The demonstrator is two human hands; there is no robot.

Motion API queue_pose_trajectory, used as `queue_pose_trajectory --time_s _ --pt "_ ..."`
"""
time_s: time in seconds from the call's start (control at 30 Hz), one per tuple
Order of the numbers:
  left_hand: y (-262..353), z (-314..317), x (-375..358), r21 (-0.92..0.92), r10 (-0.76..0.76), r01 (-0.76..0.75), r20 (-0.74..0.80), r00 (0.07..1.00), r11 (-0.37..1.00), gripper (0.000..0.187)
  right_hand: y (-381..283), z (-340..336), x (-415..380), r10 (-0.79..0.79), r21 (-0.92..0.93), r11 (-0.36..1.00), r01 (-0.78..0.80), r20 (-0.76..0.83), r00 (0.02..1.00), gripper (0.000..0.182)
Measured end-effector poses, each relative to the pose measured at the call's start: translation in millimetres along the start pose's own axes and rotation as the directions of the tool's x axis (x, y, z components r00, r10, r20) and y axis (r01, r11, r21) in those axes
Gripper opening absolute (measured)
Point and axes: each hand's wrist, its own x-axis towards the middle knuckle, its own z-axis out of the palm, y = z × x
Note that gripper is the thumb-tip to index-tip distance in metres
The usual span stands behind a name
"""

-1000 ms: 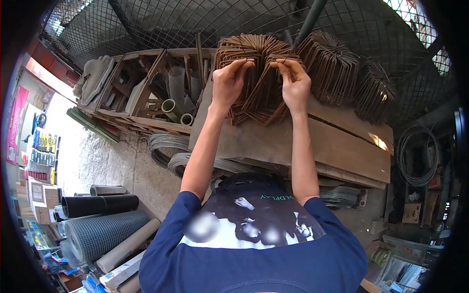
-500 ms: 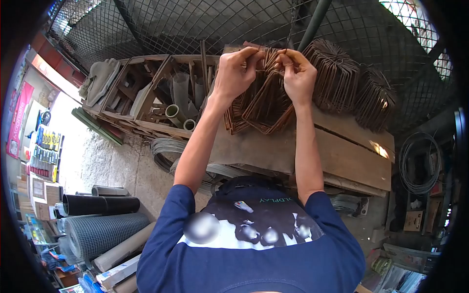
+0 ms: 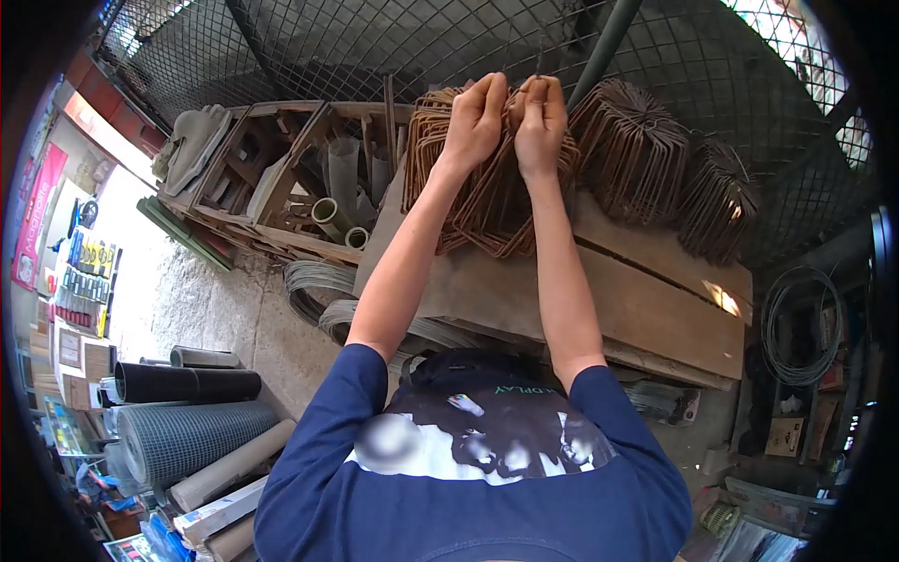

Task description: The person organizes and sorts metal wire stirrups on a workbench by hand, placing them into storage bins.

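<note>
My left hand [image 3: 475, 124] is closed, with thumb and fingers pressed together above a bundle of rusty rebar stirrups [image 3: 492, 220]. Close beside it on the right, my right hand [image 3: 540, 131] is pinched shut over the top of the same bundle. Something thin and dark seems to rise at the right fingertips, too small to name. Whatever the left fingers hold is hidden. The stirrups are bent into square loops and rest on a wooden bench [image 3: 646, 309]. Both hands cover part of the bundle's top.
Two more stirrup bundles, one larger [image 3: 629, 155] and one smaller [image 3: 716, 201], stand to the right. Behind is a mesh fence [image 3: 421, 47]. Wooden racks [image 3: 272, 197] and wire coils [image 3: 318, 276] lie left; mesh rolls [image 3: 192, 436] lie lower left. Another wire coil [image 3: 803, 323] hangs right.
Both hands have moved up slightly and closer together. My right hand has shifted left, and its fingers are more tightly curled. The view has shifted slightly.
</note>
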Motion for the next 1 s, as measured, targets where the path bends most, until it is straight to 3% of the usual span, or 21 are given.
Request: queue_pose_trajectory --time_s 0.03,0.13,0.2,0.23,0.33,0.43,0.6,0.77,0.87,1.0 --pt "-4 -1 3 -0.001 -0.003 0.003 0.026 1.0 1.0 0.04 -3 0 0 0.05 0.093 0.995 -0.046 -0.042 0.998 0.026" --pt "-1 6 10 -0.036 0.032 -0.032 0.004 0.999 0.999 0.053 -9 -5 8 0.071 0.068 0.996 -0.065 -0.083 0.994 0.026" --pt "8 6 13 -0.312 -0.081 0.034 -0.14 0.987 0.95 0.051 -16 -4 10 0.047 0.084 0.996 -0.041 -0.067 0.997 0.025" --pt "14 4 16 -0.323 -0.075 0.014 -0.175 0.982 0.946 0.052 -21 -4 14 0.081 0.117 0.991 -0.072 -0.079 0.994 0.025" --pt "24 4 28 -0.304 -0.129 0.053 -0.238 0.963 0.951 0.054 -29 3 22 0.121 0.111 0.988 -0.111 -0.082 0.989 0.025" --pt "21 8 38 -0.233 -0.105 0.043 -0.258 0.96 0.971 0.054 -29 9 32 0.099 -0.028 0.994 -0.102 -0.073 0.992 0.026" --pt "19 6 54 -0.152 -0.114 0.072 -0.288 0.951 0.986 0.051 -28 7 51 0.149 0.016 0.989 -0.149 -0.022 0.989 0.027" --pt "11 5 86 -0.202 -0.173 0.126 -0.236 0.956 0.971 0.049 -28 7 79 0.194 -0.068 0.979 -0.194 -0.007 0.981 0.026" --pt "8 3 104 -0.18 -0.183 0.145 -0.218 0.959 0.973 0.049 -14 3 98 0.08 -0.137 0.988 -0.076 0.025 0.996 0.026" --pt "8 4 99 -0.037 -0.096 0.09 -0.235 0.967 0.995 0.052 -17 4 90 0.06 -0.126 0.991 -0.052 0.067 0.996 0.026"
